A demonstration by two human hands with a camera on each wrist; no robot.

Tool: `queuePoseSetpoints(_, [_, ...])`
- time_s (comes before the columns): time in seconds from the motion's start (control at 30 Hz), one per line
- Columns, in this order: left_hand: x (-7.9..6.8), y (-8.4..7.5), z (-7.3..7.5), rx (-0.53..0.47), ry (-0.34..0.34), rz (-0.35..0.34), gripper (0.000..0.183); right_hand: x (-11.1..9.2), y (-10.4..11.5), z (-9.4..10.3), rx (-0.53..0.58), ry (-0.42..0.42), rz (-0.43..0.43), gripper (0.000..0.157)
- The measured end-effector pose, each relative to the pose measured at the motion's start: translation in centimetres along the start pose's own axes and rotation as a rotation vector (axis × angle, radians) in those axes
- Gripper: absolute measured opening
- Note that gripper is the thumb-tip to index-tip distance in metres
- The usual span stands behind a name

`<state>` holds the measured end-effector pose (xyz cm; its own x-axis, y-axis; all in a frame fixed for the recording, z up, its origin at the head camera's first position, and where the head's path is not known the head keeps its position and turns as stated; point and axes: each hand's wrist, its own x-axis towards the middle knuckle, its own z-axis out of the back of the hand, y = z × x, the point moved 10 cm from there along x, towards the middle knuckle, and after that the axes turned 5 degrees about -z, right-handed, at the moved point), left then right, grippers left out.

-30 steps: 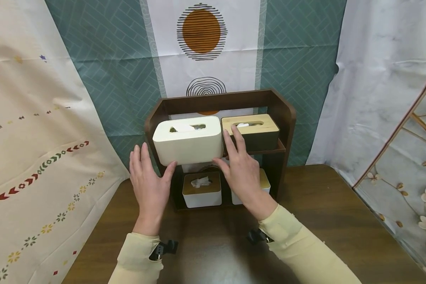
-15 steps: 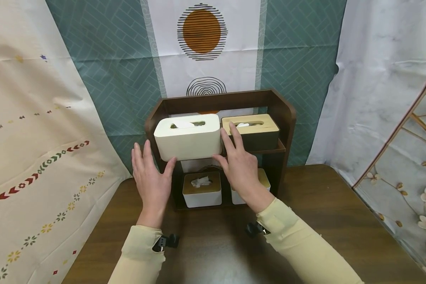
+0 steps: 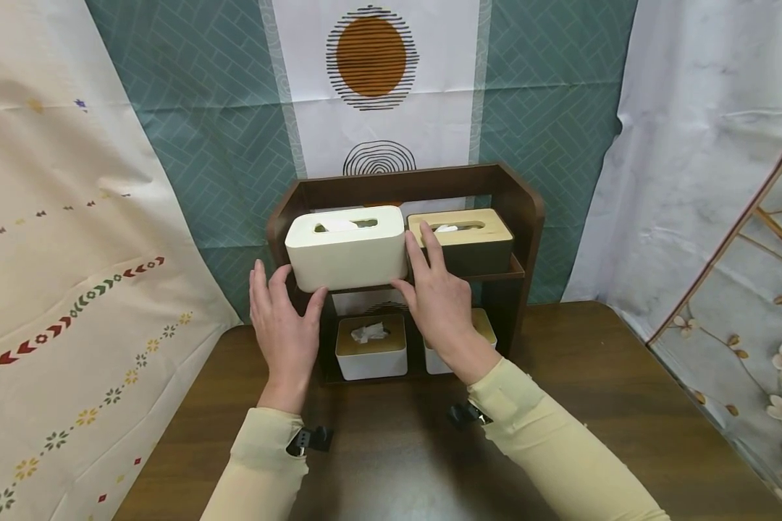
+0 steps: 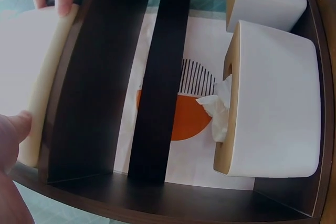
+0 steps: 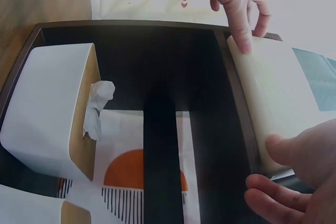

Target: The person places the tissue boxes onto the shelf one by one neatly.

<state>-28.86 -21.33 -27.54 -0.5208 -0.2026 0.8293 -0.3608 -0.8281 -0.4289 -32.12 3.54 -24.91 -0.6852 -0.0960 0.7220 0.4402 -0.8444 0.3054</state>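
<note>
A cream tissue box (image 3: 348,262) with a slot in its top stands on the left part of the upper shelf of a dark brown rack (image 3: 397,189). My left hand (image 3: 285,329) presses its thumb on the lower front left corner; its fingers reach up beside the box's left end. At the lower right front corner lies the thumb of my right hand (image 3: 439,307). Its straight fingers point up near the gap beside a dark tissue box (image 3: 478,255) with a wooden lid. Both thumbs on the cream box (image 5: 270,85) also show in the right wrist view.
On the lower shelf stand two white tissue boxes with wooden lids, the left box (image 3: 373,365) with tissue sticking out, the right box (image 3: 485,329) partly behind my right hand. A wooden table (image 3: 580,391) carries the rack. Patterned cloths (image 3: 547,145) hang around.
The cream box has moved back and slightly up in view, deeper onto the upper shelf. Both hands have followed it, and the left fingers have bent closer to its left end.
</note>
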Motion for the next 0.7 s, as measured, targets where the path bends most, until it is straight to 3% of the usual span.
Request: queuePoseSetpoints(0.7, [0.17, 0.61, -0.97, -0.001, -0.022, 0.013, 0.074, 0.50, 0.15, -0.27, -0.046, -0.022, -0.011, 0.085])
